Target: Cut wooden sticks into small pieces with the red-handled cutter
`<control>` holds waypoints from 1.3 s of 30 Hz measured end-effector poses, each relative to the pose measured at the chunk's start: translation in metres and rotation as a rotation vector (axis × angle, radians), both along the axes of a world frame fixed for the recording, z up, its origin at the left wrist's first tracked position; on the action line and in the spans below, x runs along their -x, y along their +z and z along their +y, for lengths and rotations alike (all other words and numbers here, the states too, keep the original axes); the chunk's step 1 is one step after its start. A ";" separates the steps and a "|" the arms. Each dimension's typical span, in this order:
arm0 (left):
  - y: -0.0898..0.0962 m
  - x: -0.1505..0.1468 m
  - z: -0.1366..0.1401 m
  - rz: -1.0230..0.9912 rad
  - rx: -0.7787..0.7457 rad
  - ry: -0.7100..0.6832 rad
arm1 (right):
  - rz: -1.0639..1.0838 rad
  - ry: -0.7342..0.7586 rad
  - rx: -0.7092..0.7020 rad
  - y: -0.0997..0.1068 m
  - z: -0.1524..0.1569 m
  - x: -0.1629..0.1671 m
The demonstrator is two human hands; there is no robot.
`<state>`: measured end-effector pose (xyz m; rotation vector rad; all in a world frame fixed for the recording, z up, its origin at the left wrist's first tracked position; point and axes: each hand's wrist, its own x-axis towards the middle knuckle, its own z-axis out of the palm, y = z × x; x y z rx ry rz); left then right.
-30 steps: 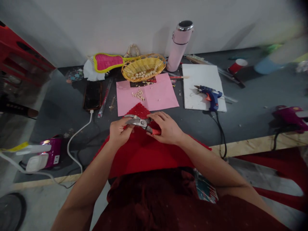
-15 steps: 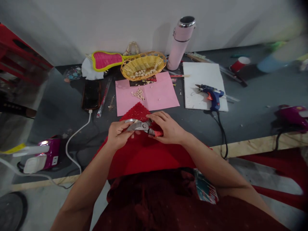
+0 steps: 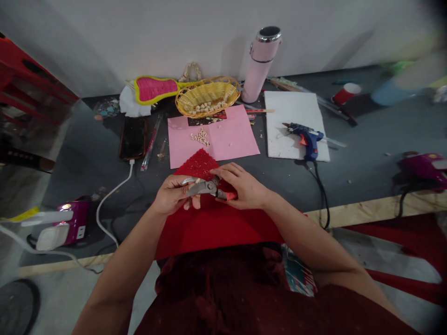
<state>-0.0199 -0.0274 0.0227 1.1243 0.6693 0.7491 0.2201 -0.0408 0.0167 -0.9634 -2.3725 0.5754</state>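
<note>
1. Dozens of small pale pieces [image 3: 200, 137] lie heaped on the pink paper [image 3: 240, 135], with a few strays apart from the heap; we judge these to be finished cuts.
2. More pale chunks [image 3: 209, 107] sit in the yellow wicker basket [image 3: 191, 97] behind, though we can't say whether they have been worked.
3. Our right hand [image 3: 240, 187] is wrapped round the red handles of the pruning shears [image 3: 206, 187], above the red cloth [image 3: 220, 228] spread across our lap.
4. Our left hand [image 3: 171, 194] is at the blades, and a pale sliver [image 3: 198, 180] shows between them; it looks uncut to us (a judgement, as it is tiny). We cannot tell whether the left fingers pinch it or only steady the steel.
5. Pale crumbs [image 3: 200, 163] speckle the cloth's far corner, which suggests several cuts are done. How much uncut stock is left, we cannot tell.
6. Hard to make out: our right palm hides most of the handles, our left thumb covers the blade tips, and the bluish object [image 3: 393, 93] at far right is too blurred to name. The purple device [image 3: 424, 170] below it runs out of view.
</note>
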 end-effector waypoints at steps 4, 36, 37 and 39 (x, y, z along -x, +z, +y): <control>0.007 -0.003 -0.001 -0.044 0.073 -0.031 | 0.004 0.012 -0.008 -0.002 -0.001 -0.001; 0.007 -0.006 -0.005 0.488 -0.632 0.333 | -0.087 -0.183 -0.010 0.001 -0.004 0.006; 0.007 -0.005 -0.005 0.456 -0.584 0.302 | -0.091 -0.171 -0.008 0.001 -0.004 0.005; 0.005 -0.003 -0.004 0.323 -0.439 0.240 | -0.095 -0.137 -0.008 0.002 -0.003 0.003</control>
